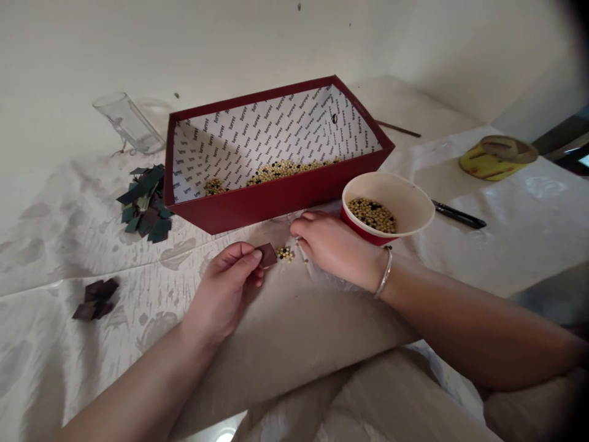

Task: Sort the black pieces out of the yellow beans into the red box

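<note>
My left hand (234,276) pinches a small dark brown square piece (269,255) between thumb and fingers. Right beside that piece, a little heap of pale and black beads (285,253) lies on the table cover. My right hand (329,242) is at the heap's other side with its fingers curled down and together; what they hold, if anything, is too small to make out. Just behind this hand stands a red paper bowl (416,209) with a white inside, partly filled with the same beads (372,215).
A dark red box (276,199) with printed white lining holds more beads. To its left are a tilted clear glass (133,123) and dark green strips (147,205). Brown squares (95,299) lie at left. Right are a black-handled cutter (460,215), yellow tin (497,162) and thin stick (398,128).
</note>
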The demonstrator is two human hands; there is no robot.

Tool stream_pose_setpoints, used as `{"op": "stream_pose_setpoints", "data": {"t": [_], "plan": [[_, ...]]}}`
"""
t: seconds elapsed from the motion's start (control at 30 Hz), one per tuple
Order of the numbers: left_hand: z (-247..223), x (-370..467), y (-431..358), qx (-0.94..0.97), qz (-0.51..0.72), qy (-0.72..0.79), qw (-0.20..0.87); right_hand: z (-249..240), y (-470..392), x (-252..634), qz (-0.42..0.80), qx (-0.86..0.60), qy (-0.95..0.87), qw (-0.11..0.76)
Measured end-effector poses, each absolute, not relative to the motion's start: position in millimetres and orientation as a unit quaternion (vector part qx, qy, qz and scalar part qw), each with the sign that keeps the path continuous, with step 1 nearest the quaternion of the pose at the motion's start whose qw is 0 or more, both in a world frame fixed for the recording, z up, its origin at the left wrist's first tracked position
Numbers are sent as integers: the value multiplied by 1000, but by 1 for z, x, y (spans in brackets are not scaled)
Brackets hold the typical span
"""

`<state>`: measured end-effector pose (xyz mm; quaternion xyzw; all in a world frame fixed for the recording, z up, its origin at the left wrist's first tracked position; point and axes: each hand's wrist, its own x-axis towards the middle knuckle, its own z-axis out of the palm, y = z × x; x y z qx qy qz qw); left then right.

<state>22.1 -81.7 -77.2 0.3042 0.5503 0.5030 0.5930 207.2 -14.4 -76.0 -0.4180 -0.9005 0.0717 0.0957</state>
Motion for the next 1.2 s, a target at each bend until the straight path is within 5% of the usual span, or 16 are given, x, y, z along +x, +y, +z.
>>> {"op": "stream_pose_setpoints", "data": {"t": [0.23, 0.5, 1.2], "plan": [[-77, 23, -82, 329, 499, 551, 582, -74, -12, 203, 95, -439, -890, 75], [-76, 23, -82, 331, 503, 532, 596, -73, -26, 199, 148, -330, -858, 364], [-72, 24, -83, 317, 496, 535, 605, -77, -45, 187, 13, -287, -905, 315]]}}
